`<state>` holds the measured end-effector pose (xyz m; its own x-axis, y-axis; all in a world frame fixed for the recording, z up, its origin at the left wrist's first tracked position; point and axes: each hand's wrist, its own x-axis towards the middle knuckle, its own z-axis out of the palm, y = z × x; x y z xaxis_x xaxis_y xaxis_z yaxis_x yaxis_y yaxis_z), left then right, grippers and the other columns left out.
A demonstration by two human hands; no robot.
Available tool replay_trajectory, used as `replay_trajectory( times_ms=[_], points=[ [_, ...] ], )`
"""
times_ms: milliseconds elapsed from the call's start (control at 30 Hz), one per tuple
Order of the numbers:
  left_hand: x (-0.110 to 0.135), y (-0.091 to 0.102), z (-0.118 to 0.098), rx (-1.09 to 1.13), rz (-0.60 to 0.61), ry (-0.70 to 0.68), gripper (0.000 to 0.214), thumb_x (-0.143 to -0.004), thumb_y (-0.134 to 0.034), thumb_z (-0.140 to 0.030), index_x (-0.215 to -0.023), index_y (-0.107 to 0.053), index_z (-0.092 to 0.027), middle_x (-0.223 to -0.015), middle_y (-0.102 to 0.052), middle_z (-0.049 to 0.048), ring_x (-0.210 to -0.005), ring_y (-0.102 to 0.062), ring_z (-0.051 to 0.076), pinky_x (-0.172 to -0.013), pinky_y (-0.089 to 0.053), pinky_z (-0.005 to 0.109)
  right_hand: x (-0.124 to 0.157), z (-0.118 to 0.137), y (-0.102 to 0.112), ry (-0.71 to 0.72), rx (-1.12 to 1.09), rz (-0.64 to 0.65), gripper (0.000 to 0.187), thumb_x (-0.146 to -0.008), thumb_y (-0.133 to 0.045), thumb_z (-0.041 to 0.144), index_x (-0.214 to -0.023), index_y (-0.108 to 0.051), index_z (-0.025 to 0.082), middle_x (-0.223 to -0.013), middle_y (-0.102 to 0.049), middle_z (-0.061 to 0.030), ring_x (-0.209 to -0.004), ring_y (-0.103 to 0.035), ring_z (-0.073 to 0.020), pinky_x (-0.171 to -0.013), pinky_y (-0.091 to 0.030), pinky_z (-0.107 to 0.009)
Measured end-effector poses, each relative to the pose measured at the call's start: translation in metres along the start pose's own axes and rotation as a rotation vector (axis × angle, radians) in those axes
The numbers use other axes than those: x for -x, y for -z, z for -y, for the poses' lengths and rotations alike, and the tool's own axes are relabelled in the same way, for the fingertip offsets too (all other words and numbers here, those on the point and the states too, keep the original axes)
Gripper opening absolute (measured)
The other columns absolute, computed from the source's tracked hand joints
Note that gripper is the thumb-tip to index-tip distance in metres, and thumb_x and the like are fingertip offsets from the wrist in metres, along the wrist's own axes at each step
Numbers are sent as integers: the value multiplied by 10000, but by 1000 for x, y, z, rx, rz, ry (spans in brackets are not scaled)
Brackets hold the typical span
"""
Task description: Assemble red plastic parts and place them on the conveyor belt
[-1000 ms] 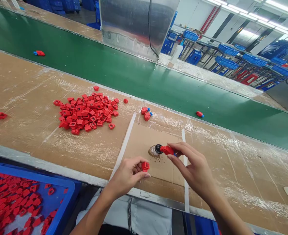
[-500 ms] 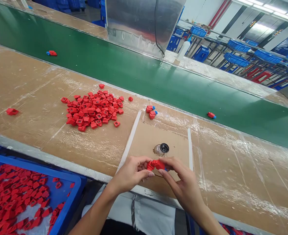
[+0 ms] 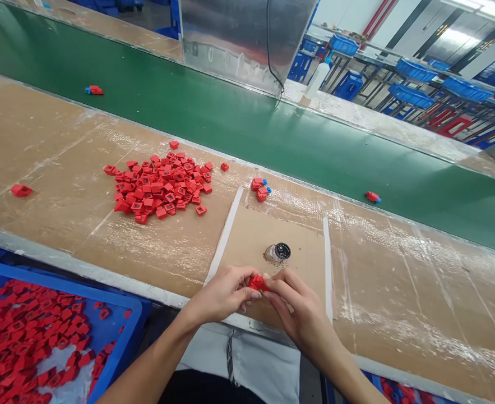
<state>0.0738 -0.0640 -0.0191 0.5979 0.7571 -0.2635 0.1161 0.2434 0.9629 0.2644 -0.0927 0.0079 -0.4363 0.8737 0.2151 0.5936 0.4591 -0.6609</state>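
Left hand (image 3: 224, 294) and right hand (image 3: 297, 306) pinch red plastic part (image 3: 258, 283); more parts (image 3: 158, 188) heaped beyond it, others in blue bin (image 3: 136, 320)

The left hand (image 3: 221, 292) and right hand (image 3: 300, 306) face each other, curled inward with fingertips pinched together, over the near edge of the cardboard mat (image 3: 297, 235).

You can make out no text, label, brand, number or sign, even on the red plastic part (image 3: 257, 283).
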Motion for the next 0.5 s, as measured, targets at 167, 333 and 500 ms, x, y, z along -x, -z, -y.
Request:
replay_trajectory(
  times_ms=[167, 333, 500],
  points=[
    [-1, 1, 2, -21, 20, -3, 116, -890, -549, -260, -889, -620, -168, -700, -541, -24, -583, -530, 114, -537, -434, 208, 1, 3, -2, -12, 63, 31, 178, -1001, -426, 138, -1006, -599, 179, -858, -495, -44, -704, -513, -143, -614, -435, -245],
    [1, 4, 0, -25, 50, 10, 104, -878, -556, -243, -891, -627, -167, -715, -543, -23, -597, -523, 111, -546, -429, 205, 5, 4, -2, -10, 111, 32, 196, -1006, -413, 158, -1026, -607, 177, -849, -516, -47, -694, -522, -151, -609, -440, -254],
    [-12, 14, -12, 8, 134, 61, 224, -871, -610, -311, -1024, -656, -154, -730, -543, -25, -592, -487, 94, -531, -398, 194, -1, 0, -7, -141, -66, -82, 152, -969, -479, 178, -983, -630, 184, -901, -624, -68, -770, -607, -178, -678, -491, -282]
  ],
)
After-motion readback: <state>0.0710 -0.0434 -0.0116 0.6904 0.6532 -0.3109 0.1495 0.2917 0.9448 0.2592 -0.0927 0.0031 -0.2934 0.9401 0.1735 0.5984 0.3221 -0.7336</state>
